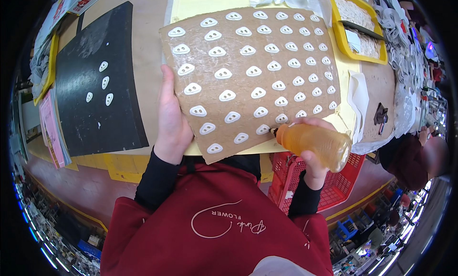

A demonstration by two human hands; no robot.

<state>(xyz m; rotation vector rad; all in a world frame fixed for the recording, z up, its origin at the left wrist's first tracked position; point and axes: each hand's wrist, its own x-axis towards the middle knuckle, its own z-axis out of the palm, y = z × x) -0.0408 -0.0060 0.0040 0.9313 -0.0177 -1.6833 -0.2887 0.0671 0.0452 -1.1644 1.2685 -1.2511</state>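
A brown cardboard sheet (pixel 242 83) lies tilted in front of me, covered with rows of small white rounded-triangular pieces (pixel 223 74), each with two holes. My left hand (pixel 172 121) grips its left edge, thumb pointing up along the side and the other fingers hidden under the board. In my right hand (pixel 312 154) is a translucent squeeze bottle (pixel 319 143) of amber liquid, held on its side. Its dark narrow tip points left at a white piece (pixel 263 129) near the board's lower edge; whether it touches, I cannot tell.
On the left lies a black board (pixel 95 118) with several similar white pieces. Pink sheets (pixel 49 123) sit beside it. A yellow basket (pixel 341 37) of white pieces stands at the far right. Below the table is a red basket (pixel 348 185). Another person (pixel 405 161) is at the right.
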